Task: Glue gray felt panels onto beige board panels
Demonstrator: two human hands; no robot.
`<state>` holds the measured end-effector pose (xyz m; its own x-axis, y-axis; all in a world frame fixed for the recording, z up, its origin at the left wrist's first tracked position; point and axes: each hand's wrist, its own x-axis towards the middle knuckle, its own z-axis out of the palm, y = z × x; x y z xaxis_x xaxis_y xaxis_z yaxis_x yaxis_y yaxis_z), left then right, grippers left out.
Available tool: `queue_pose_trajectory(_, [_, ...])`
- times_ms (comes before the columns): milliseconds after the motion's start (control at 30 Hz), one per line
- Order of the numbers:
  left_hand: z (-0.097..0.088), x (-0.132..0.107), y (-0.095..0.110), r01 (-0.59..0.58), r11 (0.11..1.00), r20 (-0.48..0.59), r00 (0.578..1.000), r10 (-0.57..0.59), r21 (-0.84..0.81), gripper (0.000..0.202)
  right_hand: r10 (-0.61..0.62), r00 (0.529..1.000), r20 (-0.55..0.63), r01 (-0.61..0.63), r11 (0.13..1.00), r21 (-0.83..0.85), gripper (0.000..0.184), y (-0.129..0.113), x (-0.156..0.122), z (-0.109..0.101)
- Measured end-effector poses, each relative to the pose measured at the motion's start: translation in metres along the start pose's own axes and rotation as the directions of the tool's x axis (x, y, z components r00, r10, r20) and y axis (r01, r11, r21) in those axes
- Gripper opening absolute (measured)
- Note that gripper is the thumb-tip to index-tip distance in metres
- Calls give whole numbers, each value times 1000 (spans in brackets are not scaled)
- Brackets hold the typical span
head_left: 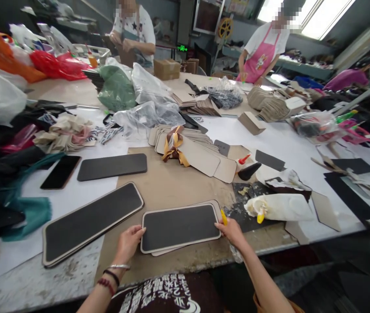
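Note:
A rounded rectangular board with a black face and beige rim (180, 227) lies in front of me over a second beige board (218, 208), which sticks out at the top right and below. My left hand (130, 243) pinches its left end between thumb and fingers. At the right end my right hand (232, 232) grips the edge. A small yellow stick-like tool (224, 217) pokes up out of that same hand; its kind is not clear. Left of these, a similar black-faced board (93, 222) rests at a slant on others.
A plain black panel (112, 167) and a phone (61, 172) lie farther left. Beige boards (201, 156) are fanned out beyond, tied with a cloth strip (173, 148). A whitish glue-smeared bottle (279, 207) lies at right. Two people (136, 30) work across the table.

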<state>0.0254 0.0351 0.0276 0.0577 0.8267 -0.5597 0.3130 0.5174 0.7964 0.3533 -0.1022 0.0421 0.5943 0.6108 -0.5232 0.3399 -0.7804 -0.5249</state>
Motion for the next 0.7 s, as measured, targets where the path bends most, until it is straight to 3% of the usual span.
queue_pose_trajectory(233, [0, -4, 6, -20, 1000, 35, 999, 20, 0, 48, -12, 1000, 28, 11, 1000, 16, 13, -2, -1, -2])
queue_pose_trajectory(467, [0, -5, 13, 8, 998, 51, 999, -4, -63, 42, -67, 989, 132, 51, 992, 119, 25, 1, -1, -5])
queue_pose_trajectory(700, [2, -14, 23, -7, 987, 37, 999, 12, -159, 34, -89, 995, 33, 88, 995, 51, 43, -8, -20, -22])
